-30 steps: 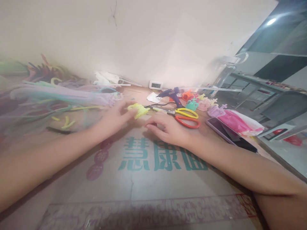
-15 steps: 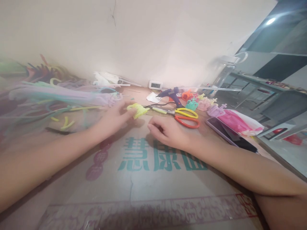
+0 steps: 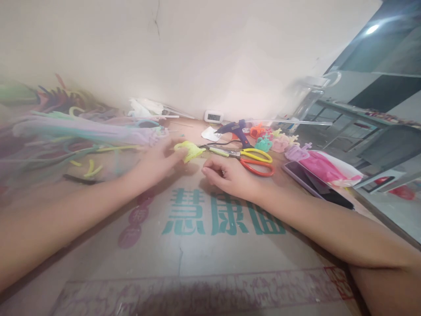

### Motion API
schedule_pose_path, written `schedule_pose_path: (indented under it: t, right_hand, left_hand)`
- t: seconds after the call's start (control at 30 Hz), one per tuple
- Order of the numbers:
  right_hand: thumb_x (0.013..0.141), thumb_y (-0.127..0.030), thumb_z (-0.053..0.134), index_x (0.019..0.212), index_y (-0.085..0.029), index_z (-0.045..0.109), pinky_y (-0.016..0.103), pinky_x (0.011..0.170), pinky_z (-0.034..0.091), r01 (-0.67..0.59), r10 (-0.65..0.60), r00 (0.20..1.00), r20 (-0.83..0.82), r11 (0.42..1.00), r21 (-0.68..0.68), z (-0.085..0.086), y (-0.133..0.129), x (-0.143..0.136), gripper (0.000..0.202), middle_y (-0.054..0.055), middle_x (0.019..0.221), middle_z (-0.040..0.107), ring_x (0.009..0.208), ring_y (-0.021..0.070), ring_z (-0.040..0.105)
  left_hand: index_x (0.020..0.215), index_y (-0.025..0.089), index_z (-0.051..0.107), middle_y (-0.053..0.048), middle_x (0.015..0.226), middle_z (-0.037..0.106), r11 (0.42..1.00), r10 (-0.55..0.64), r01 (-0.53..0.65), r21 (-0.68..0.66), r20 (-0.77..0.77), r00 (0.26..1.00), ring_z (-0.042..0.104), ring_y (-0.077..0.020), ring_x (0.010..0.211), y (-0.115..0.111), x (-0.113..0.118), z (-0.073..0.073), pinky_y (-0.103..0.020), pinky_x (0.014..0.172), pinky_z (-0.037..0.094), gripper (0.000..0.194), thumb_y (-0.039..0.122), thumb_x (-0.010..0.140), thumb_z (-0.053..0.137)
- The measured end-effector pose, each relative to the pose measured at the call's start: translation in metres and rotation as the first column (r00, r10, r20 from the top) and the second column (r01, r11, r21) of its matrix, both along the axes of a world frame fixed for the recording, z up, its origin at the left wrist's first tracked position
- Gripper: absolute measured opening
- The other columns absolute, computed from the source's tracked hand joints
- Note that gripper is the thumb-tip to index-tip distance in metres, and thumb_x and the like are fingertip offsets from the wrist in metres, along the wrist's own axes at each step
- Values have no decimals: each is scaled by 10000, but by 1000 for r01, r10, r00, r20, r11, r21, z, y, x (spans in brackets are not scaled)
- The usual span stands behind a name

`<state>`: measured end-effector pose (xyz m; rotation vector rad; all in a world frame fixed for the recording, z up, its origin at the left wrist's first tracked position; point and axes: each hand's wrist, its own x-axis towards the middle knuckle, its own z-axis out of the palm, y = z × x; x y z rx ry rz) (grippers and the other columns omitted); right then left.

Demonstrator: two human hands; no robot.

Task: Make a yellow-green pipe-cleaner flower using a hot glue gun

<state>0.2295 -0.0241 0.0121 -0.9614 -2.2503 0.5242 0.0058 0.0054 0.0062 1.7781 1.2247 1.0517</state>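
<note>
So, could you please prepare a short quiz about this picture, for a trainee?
1. Which of the hands holds the looped yellow piece?
2. True or false: the flat black-screened phone with lilac edge lies to the left of the metal scissors with yellow and red handles in the picture.
3. Which is nearest to the pale wall? A: dark blue glue gun; B: small white digital display; C: the phone.

Key: 1. The left hand. 2. False. 3. B.

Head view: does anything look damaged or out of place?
High on the wall, a dark, crack-like line may be damage. Nothing odd stands out by the left hand, which holds the yellow piece.
</note>
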Motion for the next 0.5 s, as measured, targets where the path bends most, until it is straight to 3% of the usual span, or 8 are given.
schedule_pose_path:
  t: [0.13,0.37,0.5]
  right_hand:
    - [981,-263,521,814,-185,594,262,620,354,-75,68,995,66,992,104,1,-2,0,199,-21,661,563,619,120,470]
    - [981,-322,568,954,-189,674,258,593,368,146,-144,989,-31,986,77,-9,9,3,172,-11,726,616,605,118,502]
    - [952,-287,602,921,-189,666,247,583,389,165,-154,981,-116,982,96,-11,13,3,121,-14,715,605,620,123,509]
  left_hand:
    - [1379,197,590,-112,1300,688,1000,-9,9,10,1,1000,684,-278,1029,0,1,1,-438,950,506,663,652,897,616]
    - [1377,230,590,-93,1251,712,1000,-21,21,16,8,1000,674,-283,1057,3,-2,-5,-418,903,522,665,677,885,618]
    - [1373,237,589,-94,1281,703,999,-35,35,9,19,999,675,-278,1071,2,-3,-5,-413,911,522,647,662,887,630]
